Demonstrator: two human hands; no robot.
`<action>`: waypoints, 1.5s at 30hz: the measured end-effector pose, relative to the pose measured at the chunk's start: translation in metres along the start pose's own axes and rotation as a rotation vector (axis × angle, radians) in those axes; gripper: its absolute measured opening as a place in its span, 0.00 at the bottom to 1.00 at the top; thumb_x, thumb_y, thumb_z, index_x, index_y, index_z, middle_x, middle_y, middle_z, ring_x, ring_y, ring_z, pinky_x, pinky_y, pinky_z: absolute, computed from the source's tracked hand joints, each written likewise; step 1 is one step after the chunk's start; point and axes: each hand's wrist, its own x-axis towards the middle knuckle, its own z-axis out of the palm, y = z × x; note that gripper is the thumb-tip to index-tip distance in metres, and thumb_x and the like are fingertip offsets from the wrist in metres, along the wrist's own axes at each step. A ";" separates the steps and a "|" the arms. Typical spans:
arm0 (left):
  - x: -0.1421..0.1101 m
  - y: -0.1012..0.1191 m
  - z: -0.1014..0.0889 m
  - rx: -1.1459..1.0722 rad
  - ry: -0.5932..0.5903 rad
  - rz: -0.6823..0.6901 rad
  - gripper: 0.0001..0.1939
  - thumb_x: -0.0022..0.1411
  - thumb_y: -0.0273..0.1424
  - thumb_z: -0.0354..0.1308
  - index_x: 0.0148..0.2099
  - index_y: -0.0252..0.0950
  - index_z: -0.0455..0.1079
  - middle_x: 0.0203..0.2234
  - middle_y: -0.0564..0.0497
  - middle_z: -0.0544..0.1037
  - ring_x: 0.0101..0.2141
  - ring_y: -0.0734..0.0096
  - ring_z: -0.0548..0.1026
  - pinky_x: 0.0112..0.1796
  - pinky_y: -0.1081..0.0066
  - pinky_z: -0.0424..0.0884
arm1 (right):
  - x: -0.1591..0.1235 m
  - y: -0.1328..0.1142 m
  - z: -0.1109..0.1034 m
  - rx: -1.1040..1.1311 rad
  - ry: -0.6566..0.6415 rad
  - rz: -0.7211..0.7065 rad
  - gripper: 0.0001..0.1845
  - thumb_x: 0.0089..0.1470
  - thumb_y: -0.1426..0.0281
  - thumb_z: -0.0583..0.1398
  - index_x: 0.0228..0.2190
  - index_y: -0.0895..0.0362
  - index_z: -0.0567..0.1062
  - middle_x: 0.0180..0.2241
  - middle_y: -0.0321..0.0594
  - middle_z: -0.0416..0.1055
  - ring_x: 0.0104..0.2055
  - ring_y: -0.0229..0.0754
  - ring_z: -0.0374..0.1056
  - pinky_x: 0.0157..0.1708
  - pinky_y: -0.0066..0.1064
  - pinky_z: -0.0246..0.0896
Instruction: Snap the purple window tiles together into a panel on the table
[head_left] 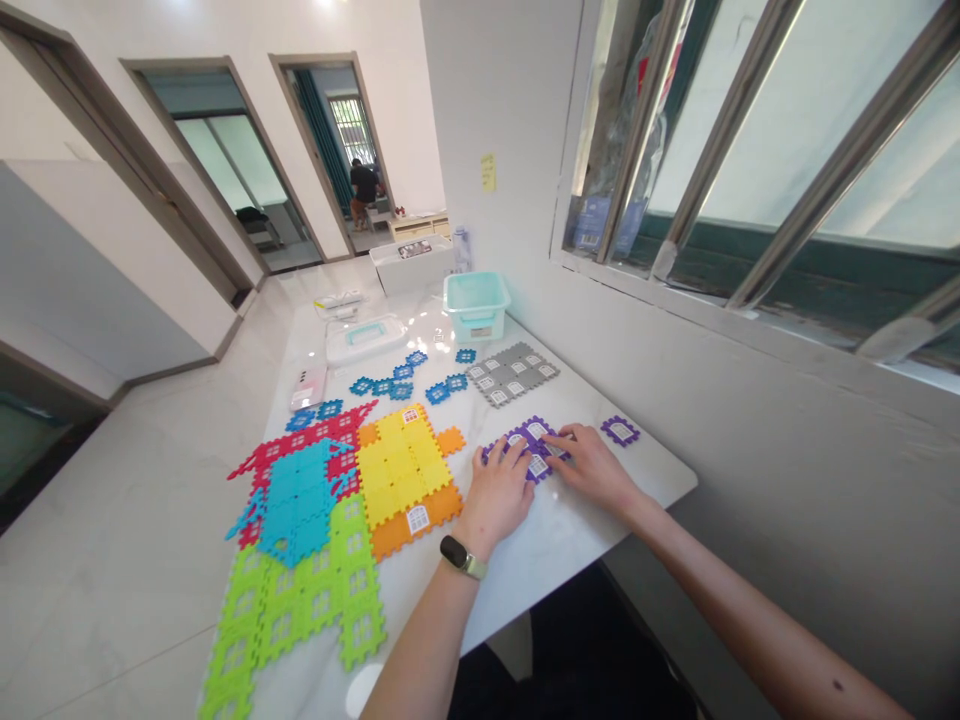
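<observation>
A joined patch of purple interlocking tiles with white window pieces lies flat on the table in front of me. My left hand, with a fitness band on its wrist, rests on the left part of the patch, fingers laid out over it. At the patch's right edge, my right hand has thumb and fingers on a purple tile, partly covering it. A loose purple tile lies to the right, apart from both hands. Left of my left hand are joined yellow tiles and orange tiles.
Green tiles, turquoise tiles and red tiles cover the table's left side. Behind are blue tiles, grey tiles, a mint bin and a white box. The wall borders the right. A person is in a far room.
</observation>
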 end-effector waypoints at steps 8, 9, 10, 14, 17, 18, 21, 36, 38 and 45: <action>-0.001 -0.003 0.004 -0.074 -0.025 -0.004 0.22 0.68 0.34 0.49 0.63 0.41 0.59 0.63 0.49 0.62 0.65 0.54 0.51 0.62 0.43 0.45 | -0.019 -0.022 0.007 -0.140 -0.057 -0.113 0.25 0.64 0.62 0.53 0.59 0.58 0.67 0.60 0.52 0.63 0.64 0.59 0.55 0.53 0.51 0.63; 0.000 -0.003 0.004 -0.083 -0.030 -0.009 0.23 0.68 0.34 0.49 0.63 0.41 0.59 0.63 0.49 0.62 0.65 0.54 0.51 0.63 0.43 0.45 | -0.020 -0.020 0.008 -0.127 -0.054 -0.112 0.25 0.64 0.62 0.53 0.59 0.57 0.67 0.60 0.52 0.63 0.65 0.59 0.54 0.54 0.52 0.63; 0.000 -0.004 0.004 -0.090 -0.034 -0.013 0.23 0.68 0.34 0.49 0.63 0.41 0.59 0.64 0.49 0.62 0.65 0.55 0.51 0.63 0.44 0.45 | -0.020 -0.018 0.008 -0.113 -0.048 -0.107 0.24 0.64 0.62 0.52 0.59 0.57 0.67 0.60 0.51 0.64 0.65 0.59 0.54 0.54 0.52 0.63; 0.001 -0.003 0.004 -0.103 -0.038 -0.020 0.23 0.67 0.34 0.49 0.63 0.41 0.59 0.63 0.49 0.62 0.65 0.55 0.51 0.63 0.44 0.45 | -0.018 -0.007 0.008 -0.045 -0.014 -0.093 0.21 0.65 0.67 0.51 0.56 0.56 0.69 0.59 0.51 0.66 0.63 0.57 0.58 0.55 0.51 0.63; 0.001 -0.001 0.005 -0.099 -0.028 -0.027 0.23 0.67 0.33 0.49 0.63 0.42 0.59 0.63 0.49 0.63 0.65 0.54 0.51 0.62 0.44 0.45 | -0.017 -0.006 0.009 0.008 0.028 -0.088 0.21 0.63 0.68 0.53 0.55 0.59 0.70 0.57 0.54 0.67 0.59 0.55 0.63 0.56 0.50 0.62; 0.001 0.000 0.005 -0.097 -0.025 -0.031 0.23 0.67 0.33 0.49 0.63 0.42 0.59 0.63 0.49 0.63 0.65 0.54 0.52 0.62 0.44 0.45 | -0.016 -0.007 0.009 0.030 0.048 -0.083 0.21 0.62 0.68 0.54 0.55 0.59 0.71 0.56 0.54 0.69 0.58 0.55 0.65 0.56 0.50 0.63; 0.001 0.002 0.005 -0.093 -0.015 -0.042 0.24 0.66 0.33 0.50 0.63 0.42 0.59 0.62 0.49 0.63 0.64 0.53 0.53 0.62 0.44 0.45 | -0.014 -0.009 0.009 0.109 0.118 -0.062 0.19 0.59 0.68 0.57 0.51 0.58 0.73 0.51 0.51 0.72 0.53 0.53 0.68 0.53 0.48 0.66; 0.001 0.000 0.003 -0.124 -0.020 -0.045 0.24 0.66 0.34 0.51 0.64 0.44 0.59 0.63 0.50 0.63 0.64 0.55 0.53 0.62 0.46 0.46 | -0.016 -0.009 0.008 0.232 0.218 0.002 0.17 0.55 0.65 0.61 0.47 0.55 0.76 0.48 0.49 0.73 0.51 0.53 0.69 0.52 0.48 0.67; 0.001 0.000 0.004 -0.127 -0.026 -0.047 0.24 0.66 0.34 0.51 0.64 0.44 0.58 0.63 0.50 0.63 0.64 0.56 0.52 0.63 0.46 0.46 | -0.014 -0.009 0.008 0.251 0.188 -0.001 0.17 0.55 0.66 0.61 0.47 0.55 0.76 0.49 0.48 0.73 0.51 0.52 0.69 0.52 0.47 0.67; 0.000 -0.002 0.003 -0.137 -0.027 -0.043 0.24 0.66 0.35 0.51 0.64 0.43 0.60 0.63 0.51 0.63 0.64 0.56 0.53 0.63 0.46 0.46 | -0.013 -0.010 -0.005 0.449 0.229 0.080 0.13 0.56 0.64 0.60 0.41 0.55 0.77 0.40 0.44 0.77 0.41 0.48 0.74 0.42 0.40 0.73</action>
